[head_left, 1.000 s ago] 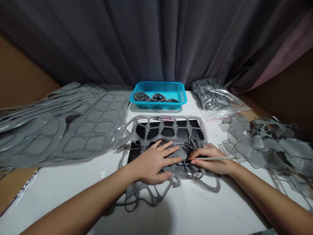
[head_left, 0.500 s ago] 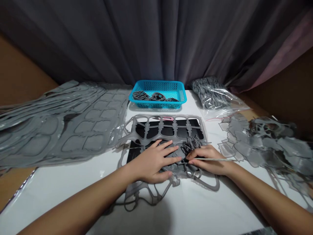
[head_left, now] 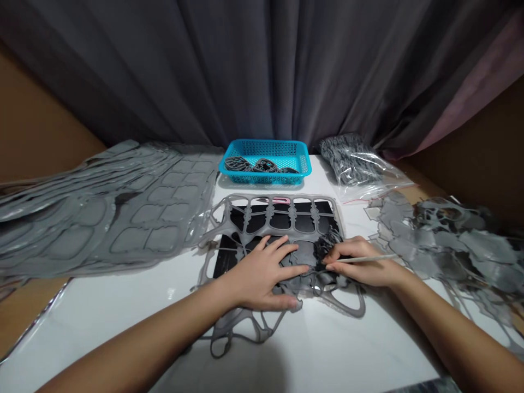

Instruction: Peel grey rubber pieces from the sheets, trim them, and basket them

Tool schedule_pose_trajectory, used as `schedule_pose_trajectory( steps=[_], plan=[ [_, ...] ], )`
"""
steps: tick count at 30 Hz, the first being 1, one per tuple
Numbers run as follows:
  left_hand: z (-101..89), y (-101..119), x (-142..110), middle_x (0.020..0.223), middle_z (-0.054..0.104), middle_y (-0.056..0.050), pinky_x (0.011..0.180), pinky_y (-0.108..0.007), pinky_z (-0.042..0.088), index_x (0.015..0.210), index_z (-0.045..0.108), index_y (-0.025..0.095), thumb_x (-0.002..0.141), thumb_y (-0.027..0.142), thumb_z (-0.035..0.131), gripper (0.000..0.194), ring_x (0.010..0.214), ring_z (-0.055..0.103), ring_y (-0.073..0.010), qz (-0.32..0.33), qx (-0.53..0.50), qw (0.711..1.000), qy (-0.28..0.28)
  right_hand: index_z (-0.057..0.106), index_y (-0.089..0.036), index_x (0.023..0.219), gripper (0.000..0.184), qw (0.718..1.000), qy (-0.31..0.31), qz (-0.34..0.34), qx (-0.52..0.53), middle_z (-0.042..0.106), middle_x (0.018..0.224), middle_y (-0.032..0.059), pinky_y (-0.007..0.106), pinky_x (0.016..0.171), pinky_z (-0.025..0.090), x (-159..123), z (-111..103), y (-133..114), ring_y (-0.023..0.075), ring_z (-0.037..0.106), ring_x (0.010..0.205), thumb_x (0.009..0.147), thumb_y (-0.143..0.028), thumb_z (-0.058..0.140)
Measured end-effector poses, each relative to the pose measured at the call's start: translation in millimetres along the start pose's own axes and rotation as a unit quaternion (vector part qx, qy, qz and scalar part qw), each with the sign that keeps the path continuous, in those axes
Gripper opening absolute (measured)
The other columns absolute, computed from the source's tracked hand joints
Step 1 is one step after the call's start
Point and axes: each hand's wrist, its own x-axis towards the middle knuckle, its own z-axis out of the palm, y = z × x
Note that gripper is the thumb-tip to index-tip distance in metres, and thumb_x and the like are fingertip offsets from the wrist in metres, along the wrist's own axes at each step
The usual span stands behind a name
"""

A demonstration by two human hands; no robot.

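A grey rubber frame sheet (head_left: pixel 262 206) with cut-out windows lies over a black mat (head_left: pixel 286 221) on the white table (head_left: pixel 352 355). My left hand (head_left: pixel 262 273) lies flat on the sheet with its fingers spread, pressing it down. My right hand (head_left: pixel 362 267) is closed in a pinch on a thin pale stick tool (head_left: pixel 364 258), whose tip meets the sheet just right of my left fingertips. A small bundle of dark loose rings (head_left: pixel 327 240) rests on the sheet above my right hand.
A blue basket (head_left: pixel 303 161) holding dark rubber rings stands at the back. Left lies a stack of uncut grey sheets (head_left: pixel 102 213); right, a heap of grey scraps (head_left: pixel 450 240). A clear bag of dark parts (head_left: pixel 354 158) sits back right. Curtain behind.
The view has shifted slightly. My right hand and the stick have edged a little up and left on the sheet; my left hand keeps pressing in the same place.
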Motion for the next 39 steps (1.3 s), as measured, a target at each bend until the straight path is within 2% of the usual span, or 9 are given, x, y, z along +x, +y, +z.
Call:
schedule_pose_trajectory(
  steps=[8,13,16,19,23,27,30,34,39],
  plan=[
    [2.3,1.8,0.3,0.140,0.038,-0.016,0.097,-0.065,0.025,0.134,0.044,0.034,0.080,0.070,0.042,0.065,0.129,0.030,-0.0422,-0.008,0.003,1.000,0.001,0.065,-0.018,0.082,0.016,1.000,-0.005,-0.020,-0.016,0.072,0.080,0.0029,0.021,0.064,0.048,3.0,8.5,0.3,0.0123,0.066,0.071,0.087,-0.029,0.055],
    [5.8,6.3,0.5,0.138,0.040,-0.015,0.099,-0.064,0.024,0.130,0.049,0.030,0.079,0.067,0.046,0.063,0.127,0.034,-0.0407,-0.016,-0.016,0.999,0.036,0.064,-0.020,0.090,0.016,0.998,-0.003,-0.029,-0.058,0.070,0.084,0.0054,0.024,0.066,0.048,2.9,15.5,0.8,0.0153,0.064,0.075,0.089,-0.030,0.051],
    [7.5,8.5,0.4,0.143,0.032,-0.016,0.101,-0.064,0.021,0.128,0.050,0.029,0.078,0.068,0.047,0.064,0.130,0.029,-0.0405,-0.029,-0.027,0.998,0.039,0.063,-0.020,0.095,0.018,0.996,0.003,-0.023,-0.088,0.068,0.087,0.0086,0.026,0.064,0.047,5.4,22.3,2.1,0.0178,0.062,0.076,0.090,-0.030,0.048],
    [9.0,8.6,0.4,0.149,0.020,-0.014,0.103,-0.063,0.020,0.128,0.049,0.029,0.078,0.069,0.046,0.065,0.134,0.022,-0.0404,-0.038,-0.031,0.998,0.034,0.062,-0.019,0.089,0.020,0.994,0.010,-0.015,-0.105,0.065,0.078,0.0089,0.028,0.060,0.045,9.6,25.9,2.0,0.0188,0.059,0.069,0.090,-0.028,0.044],
    [11.4,9.1,-0.4,0.151,0.016,-0.014,0.103,-0.061,0.021,0.127,0.050,0.028,0.082,0.064,0.045,0.059,0.134,0.022,-0.0397,-0.036,-0.013,0.998,0.048,0.057,-0.020,0.093,0.018,0.997,0.016,-0.010,-0.076,0.064,0.084,0.0074,0.028,0.067,0.045,12.3,20.5,-5.6,0.0180,0.059,0.076,0.092,-0.025,0.039],
    [14.0,12.6,-3.0,0.138,0.038,-0.014,0.093,-0.049,0.035,0.121,0.056,0.023,0.085,0.059,0.042,0.052,0.117,0.041,-0.0344,-0.031,0.035,0.995,0.087,0.055,-0.021,0.093,0.014,1.000,0.000,0.008,-0.021,0.064,0.082,0.0021,0.022,0.063,0.045,13.4,11.5,-16.3,0.0126,0.058,0.069,0.092,-0.028,0.042],
    [14.5,15.4,-4.2,0.123,0.054,-0.012,0.079,-0.040,0.040,0.118,0.057,0.016,0.088,0.056,0.039,0.052,0.093,0.050,-0.0266,0.017,0.083,0.992,0.088,0.054,-0.020,0.092,0.017,0.999,-0.004,0.030,0.015,0.064,0.084,0.0020,0.021,0.061,0.045,18.5,7.3,-19.2,0.0120,0.058,0.070,0.093,-0.031,0.042],
    [13.8,17.2,-3.3,0.127,0.055,-0.010,0.073,-0.040,0.039,0.113,0.058,0.012,0.089,0.052,0.038,0.051,0.088,0.051,-0.0251,0.054,0.122,0.987,0.087,0.053,-0.018,0.091,0.021,0.998,-0.016,0.043,0.047,0.064,0.080,0.0012,0.019,0.053,0.044,27.7,4.7,-16.9,0.0099,0.055,0.063,0.093,-0.036,0.041],
    [15.0,23.0,-0.2,0.116,0.060,-0.015,0.070,-0.039,0.043,0.110,0.057,0.009,0.088,0.056,0.038,0.055,0.086,0.054,-0.0266,0.018,0.122,0.990,0.068,0.054,-0.018,0.091,0.022,0.999,-0.025,0.028,0.025,0.063,0.079,0.0010,0.020,0.055,0.044,33.3,5.4,-18.9,0.0103,0.054,0.065,0.093,-0.035,0.041]
  ],
)
